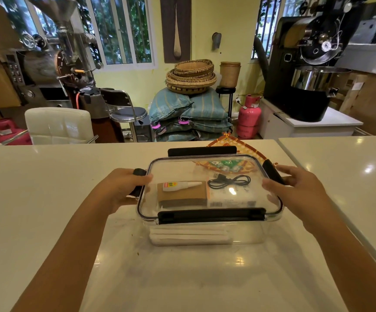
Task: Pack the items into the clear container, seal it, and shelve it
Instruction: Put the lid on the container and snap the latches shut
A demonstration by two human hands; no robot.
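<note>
One container (245,230) on the worktop (47,199) holds one glue tube (178,186) and one cable (230,181). The left hand (124,188) grips one clip (139,172) of four. The right hand (295,188) rests its fingers (270,184) straight against the lid.

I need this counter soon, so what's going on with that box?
A person is closing a packed clear container on the white counter. The lid is on, over a glue bottle, a black cable and other items. The left hand grips the left latch; the right hand rests open-fingered against the right latch. The front latch is folded down and the back latch sticks up, so sealing is unfinished and nothing is shelved yet.
</note>
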